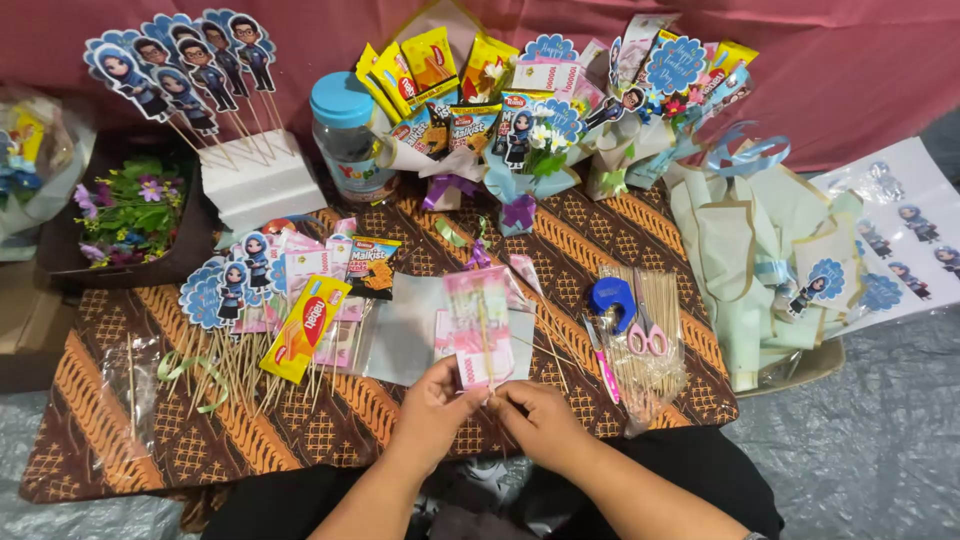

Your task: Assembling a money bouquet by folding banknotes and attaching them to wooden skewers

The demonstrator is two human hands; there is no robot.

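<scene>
Head view shows the left hand (432,408) and right hand (540,418) pinching a thin skewer (486,345) under a pink wrapped packet (478,325) above the batik-clothed bench (330,430). Hold the stick centred and straight; scissors (645,335) lie just right.

The scissors (647,338) lie on the desk (120,440), right of the wrapped banknote (478,328); snack bouquets (520,120) stand behind.
</scene>
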